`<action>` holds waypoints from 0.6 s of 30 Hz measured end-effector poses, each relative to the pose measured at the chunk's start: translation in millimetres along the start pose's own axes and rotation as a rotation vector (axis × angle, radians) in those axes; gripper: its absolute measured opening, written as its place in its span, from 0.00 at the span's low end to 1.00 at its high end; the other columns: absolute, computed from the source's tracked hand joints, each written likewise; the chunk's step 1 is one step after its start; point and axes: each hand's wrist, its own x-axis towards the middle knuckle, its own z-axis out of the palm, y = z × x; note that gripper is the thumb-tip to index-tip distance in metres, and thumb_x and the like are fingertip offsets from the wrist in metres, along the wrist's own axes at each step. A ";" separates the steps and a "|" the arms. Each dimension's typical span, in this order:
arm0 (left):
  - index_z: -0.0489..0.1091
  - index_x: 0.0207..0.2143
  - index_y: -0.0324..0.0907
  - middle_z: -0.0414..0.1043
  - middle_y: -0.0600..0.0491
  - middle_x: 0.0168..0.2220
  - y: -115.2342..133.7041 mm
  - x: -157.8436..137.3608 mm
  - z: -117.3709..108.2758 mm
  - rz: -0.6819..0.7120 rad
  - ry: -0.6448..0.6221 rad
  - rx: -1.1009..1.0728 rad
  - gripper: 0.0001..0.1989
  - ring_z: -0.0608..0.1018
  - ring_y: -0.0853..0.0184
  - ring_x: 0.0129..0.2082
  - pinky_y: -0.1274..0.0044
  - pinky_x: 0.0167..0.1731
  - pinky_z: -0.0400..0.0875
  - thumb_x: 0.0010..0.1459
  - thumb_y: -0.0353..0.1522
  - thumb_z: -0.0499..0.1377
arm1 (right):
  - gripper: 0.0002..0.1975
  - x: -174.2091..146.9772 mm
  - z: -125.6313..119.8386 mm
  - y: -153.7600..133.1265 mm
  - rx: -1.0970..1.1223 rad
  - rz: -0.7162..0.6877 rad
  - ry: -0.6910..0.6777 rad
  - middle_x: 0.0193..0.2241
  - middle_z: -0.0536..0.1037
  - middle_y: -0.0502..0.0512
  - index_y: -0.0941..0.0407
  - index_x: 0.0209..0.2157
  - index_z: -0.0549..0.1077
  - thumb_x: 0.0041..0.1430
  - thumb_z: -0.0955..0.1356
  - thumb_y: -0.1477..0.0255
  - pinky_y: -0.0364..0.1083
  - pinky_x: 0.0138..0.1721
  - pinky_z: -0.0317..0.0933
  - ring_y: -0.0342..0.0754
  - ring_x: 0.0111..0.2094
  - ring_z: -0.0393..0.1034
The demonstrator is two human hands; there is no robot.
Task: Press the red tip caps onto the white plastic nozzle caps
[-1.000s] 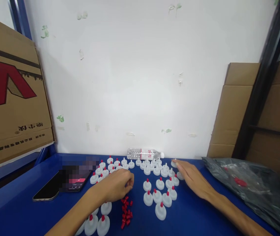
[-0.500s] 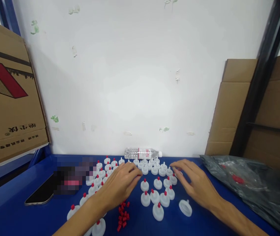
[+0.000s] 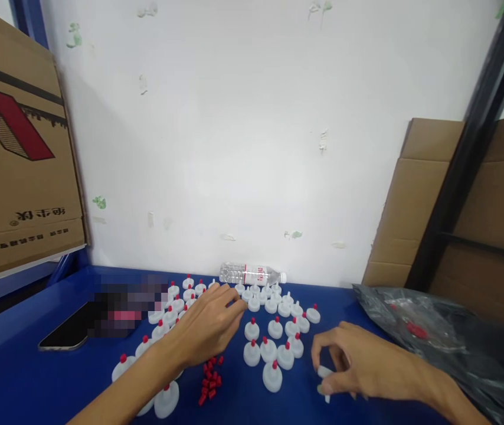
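My right hand (image 3: 349, 363) is closed on a white nozzle cap (image 3: 324, 372), thumb and fingers pinching it; it is tipped over and partly hidden by the fingers. My left hand (image 3: 212, 319) hovers above the red tip caps, its fingers curled together; whatever it may hold is hidden. Below it lies a loose pile of small red tip caps (image 3: 210, 381). Between the hands stand several white nozzle caps with red tips (image 3: 272, 376). Behind them is a cluster of white nozzle caps without red tips (image 3: 271, 304). More red-tipped ones (image 3: 166, 399) stand in rows left of and beneath my left forearm.
A clear plastic bottle (image 3: 252, 274) lies at the back against the wall. A phone (image 3: 68, 327) lies on the blue table at left, beside a blurred patch. On the right spreads a dark plastic bag (image 3: 468, 348) with a clear bag of red pieces (image 3: 418, 329). Cardboard boxes (image 3: 22, 195) flank both sides.
My right hand has come nearer and closed on the nozzle cap that lay loose. A red-tipped nozzle cap now shows where that hand was. My left hand stays over the pile; the view has shifted slightly.
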 end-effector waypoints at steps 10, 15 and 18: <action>0.71 0.41 0.41 0.76 0.52 0.33 0.4 -2.3 4.1 0.018 0.084 0.034 0.11 0.74 0.64 0.31 0.71 0.34 0.60 0.72 0.25 0.50 | 0.12 6.0 6.5 -0.4 0.087 -0.136 0.187 0.24 0.74 0.43 0.50 0.43 0.73 0.61 0.73 0.61 0.40 0.28 0.60 0.42 0.26 0.68; 0.72 0.41 0.41 0.77 0.53 0.31 17.9 0.5 4.9 0.034 0.164 -0.017 0.11 0.75 0.67 0.28 0.71 0.34 0.60 0.72 0.24 0.50 | 0.16 11.4 13.9 -5.9 -0.001 -0.245 0.558 0.26 0.76 0.45 0.51 0.41 0.70 0.62 0.72 0.55 0.42 0.26 0.61 0.44 0.26 0.69; 0.71 0.43 0.41 0.79 0.54 0.31 31.1 1.7 6.9 0.008 0.224 -0.110 0.09 0.77 0.69 0.28 0.71 0.36 0.60 0.72 0.25 0.52 | 0.15 14.1 26.8 -7.8 -0.121 -0.274 0.661 0.25 0.76 0.43 0.50 0.42 0.71 0.62 0.73 0.56 0.42 0.25 0.62 0.43 0.22 0.68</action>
